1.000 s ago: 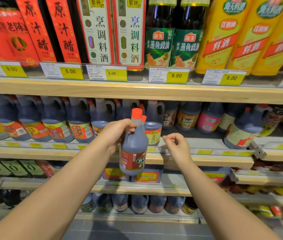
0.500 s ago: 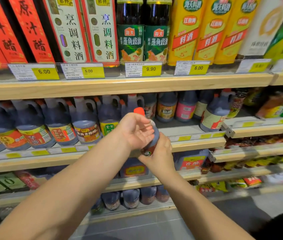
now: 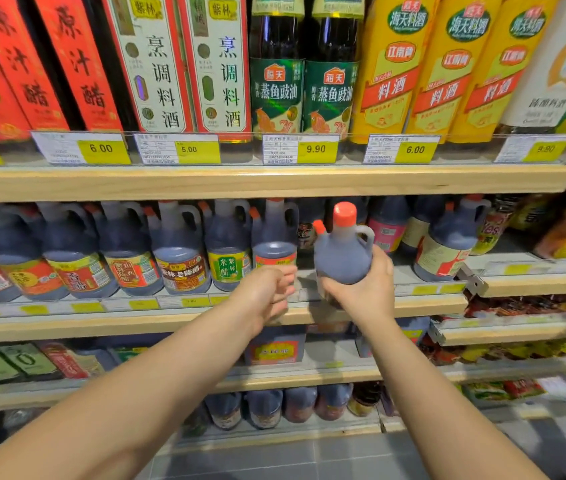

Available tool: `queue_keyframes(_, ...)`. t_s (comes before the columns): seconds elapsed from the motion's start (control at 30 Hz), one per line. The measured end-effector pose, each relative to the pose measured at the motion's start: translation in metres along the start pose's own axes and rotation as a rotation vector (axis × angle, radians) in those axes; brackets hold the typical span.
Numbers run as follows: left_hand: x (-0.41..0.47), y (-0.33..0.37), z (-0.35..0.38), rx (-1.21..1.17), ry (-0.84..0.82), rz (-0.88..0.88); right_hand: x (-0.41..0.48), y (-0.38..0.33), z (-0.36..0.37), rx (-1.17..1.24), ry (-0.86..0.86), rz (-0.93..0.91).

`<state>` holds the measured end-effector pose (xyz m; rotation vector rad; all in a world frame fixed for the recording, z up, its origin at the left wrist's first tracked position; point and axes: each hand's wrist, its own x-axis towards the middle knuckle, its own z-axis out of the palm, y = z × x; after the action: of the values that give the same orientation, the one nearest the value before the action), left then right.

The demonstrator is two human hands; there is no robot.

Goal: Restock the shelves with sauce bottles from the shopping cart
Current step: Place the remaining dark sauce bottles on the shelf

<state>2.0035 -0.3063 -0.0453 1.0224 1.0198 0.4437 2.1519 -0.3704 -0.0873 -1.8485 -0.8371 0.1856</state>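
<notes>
I'm watching a sauce bottle that is showing dark blue-grey under an orange-red cap, matching the row of jugs wearing orange, yellow and green labels. Above them, red cartons are carrying black characters beside white cartons edged in red, dark bottles are wearing green labels, and yellow bottles are showing slanted red bands. Price tags are showing white with yellow blocks along the pale wooden shelf, and the floor is showing grey tile.
</notes>
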Motion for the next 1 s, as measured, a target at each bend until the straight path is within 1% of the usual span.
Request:
queue_keyframes(0.07, 0.016, -0.004, -0.009, 0.027, 0.161, 0.084, 0.013, -0.001, -0.001, 0.018, -0.007, -0.006)
queue_keyframes(0.13, 0.024, -0.004, -0.013, 0.147, 0.282, 0.189, 0.024, 0.000, 0.001, 0.034, -0.050, -0.032)
queue_keyframes(0.23, 0.029, -0.003, -0.014, 0.274, 0.365, 0.276, 0.034, 0.004, 0.009, 0.012, -0.095, -0.076)
queue_keyframes(0.33, 0.033, -0.002, -0.016, 0.345, 0.363, 0.332, 0.044, 0.009, 0.020, -0.019, -0.137, -0.079)
queue_keyframes(0.47, 0.031, 0.002, -0.017, 0.507, 0.385, 0.390, 0.054, 0.016, 0.032, -0.073, -0.191, -0.023)
queue_keyframes(0.6, 0.032, 0.003, -0.020, 0.604, 0.379, 0.400, 0.059, 0.024, 0.039, -0.035, -0.213, 0.034)
queue_keyframes(0.83, 0.038, 0.001, -0.023, 0.696, 0.382, 0.429, 0.070, 0.027, 0.038, 0.008, -0.260, 0.140)
queue_keyframes(0.93, 0.040, 0.002, -0.016, 0.743, 0.389, 0.454, 0.072, 0.023, 0.033, 0.014, -0.321, 0.148)
queue_keyframes(1.0, 0.041, 0.000, -0.009, 0.821, 0.394, 0.491, 0.071, 0.022, 0.031, 0.027, -0.338, 0.143)
